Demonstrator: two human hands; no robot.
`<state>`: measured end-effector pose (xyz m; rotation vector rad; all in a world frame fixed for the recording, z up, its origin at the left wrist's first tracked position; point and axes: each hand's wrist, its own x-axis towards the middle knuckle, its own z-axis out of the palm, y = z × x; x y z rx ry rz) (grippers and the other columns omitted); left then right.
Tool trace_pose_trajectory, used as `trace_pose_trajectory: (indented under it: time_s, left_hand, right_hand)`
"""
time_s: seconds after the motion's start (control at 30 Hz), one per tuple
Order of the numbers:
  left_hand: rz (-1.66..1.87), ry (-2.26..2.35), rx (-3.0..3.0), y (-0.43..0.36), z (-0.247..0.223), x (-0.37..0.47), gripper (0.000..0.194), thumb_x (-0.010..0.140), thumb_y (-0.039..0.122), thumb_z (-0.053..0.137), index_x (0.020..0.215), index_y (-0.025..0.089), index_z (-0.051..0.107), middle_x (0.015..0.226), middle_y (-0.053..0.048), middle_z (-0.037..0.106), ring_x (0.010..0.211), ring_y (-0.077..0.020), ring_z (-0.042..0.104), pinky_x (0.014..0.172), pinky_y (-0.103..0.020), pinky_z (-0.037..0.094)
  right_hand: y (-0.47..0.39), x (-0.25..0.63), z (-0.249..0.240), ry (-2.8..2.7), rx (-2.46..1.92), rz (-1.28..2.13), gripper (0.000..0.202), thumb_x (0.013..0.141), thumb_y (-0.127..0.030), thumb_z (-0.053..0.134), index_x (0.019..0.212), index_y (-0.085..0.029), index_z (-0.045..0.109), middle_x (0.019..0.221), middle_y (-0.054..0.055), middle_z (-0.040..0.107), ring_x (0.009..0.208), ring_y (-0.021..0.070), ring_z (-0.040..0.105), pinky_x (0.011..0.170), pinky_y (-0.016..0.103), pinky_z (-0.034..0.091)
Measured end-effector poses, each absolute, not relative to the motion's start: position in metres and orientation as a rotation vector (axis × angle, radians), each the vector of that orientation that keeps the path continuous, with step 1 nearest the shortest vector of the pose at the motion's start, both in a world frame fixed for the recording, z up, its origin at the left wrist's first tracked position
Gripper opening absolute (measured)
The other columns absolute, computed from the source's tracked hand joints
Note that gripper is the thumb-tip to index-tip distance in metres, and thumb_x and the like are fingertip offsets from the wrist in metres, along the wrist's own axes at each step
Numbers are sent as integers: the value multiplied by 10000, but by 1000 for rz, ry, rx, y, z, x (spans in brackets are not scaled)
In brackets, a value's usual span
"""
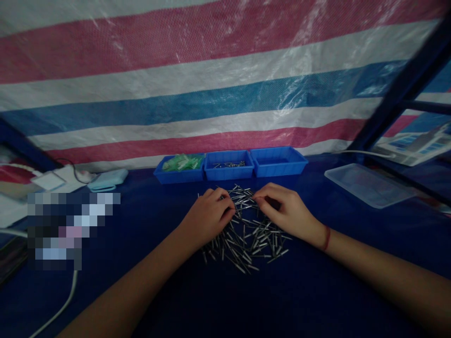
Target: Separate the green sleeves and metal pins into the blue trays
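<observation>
A loose pile of silvery blind rivets (243, 244), thin metal pins with thicker sleeves, lies spread on the dark blue tabletop (169, 300). My left hand (209, 213) rests over the left side of the pile, fingers curled in toward the thumb; whatever they hold is hidden. On the pile's far right, my right hand (285, 209) pinches with thumb and forefinger at the end of a rivet. Some rivets under both hands are covered from sight.
Behind the pile stand three blue bins: one with green plastic packets (183, 162), a middle bin (229, 174) with a few metal pieces, and a right bin (278, 169). A clear plastic lid (369, 185) lies at right. A light blue pouch (107, 180) and a white cable (72, 291) are at left.
</observation>
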<state>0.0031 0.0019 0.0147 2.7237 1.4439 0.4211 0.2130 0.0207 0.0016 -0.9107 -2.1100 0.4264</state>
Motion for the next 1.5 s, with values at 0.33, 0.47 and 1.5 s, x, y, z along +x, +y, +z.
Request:
trace_pose_trajectory:
  time_s: [0.33,0.47,1.5]
  left_hand:
    - [329,1477,2707,-1,22,-4,127,849,235,538,911,225,648,1077,-39,542,926,-211,502,835,-396,431]
    - [344,1518,2687,-3,21,0,142,870,210,496,834,188,632,1038,-49,547,898,-204,504,816,-386,441]
    - [1012,1253,2389,-26,17,25,73,900,193,459,939,199,520,1072,-73,459,994,-192,501,894,-393,438]
  right_hand:
    - [21,213,1,-2123,-924,441,164,842,-188,487,809,-166,646,788,39,639,716,143,584,636,283,459]
    - [21,213,1,-2120,-922,448,168,849,-209,484,808,-171,643,782,34,640,709,141,583,620,281,458]
    - [-8,202,14,-1976,-859,657,108,857,-241,521,885,-214,622,770,23,610,672,140,572,582,277,465]
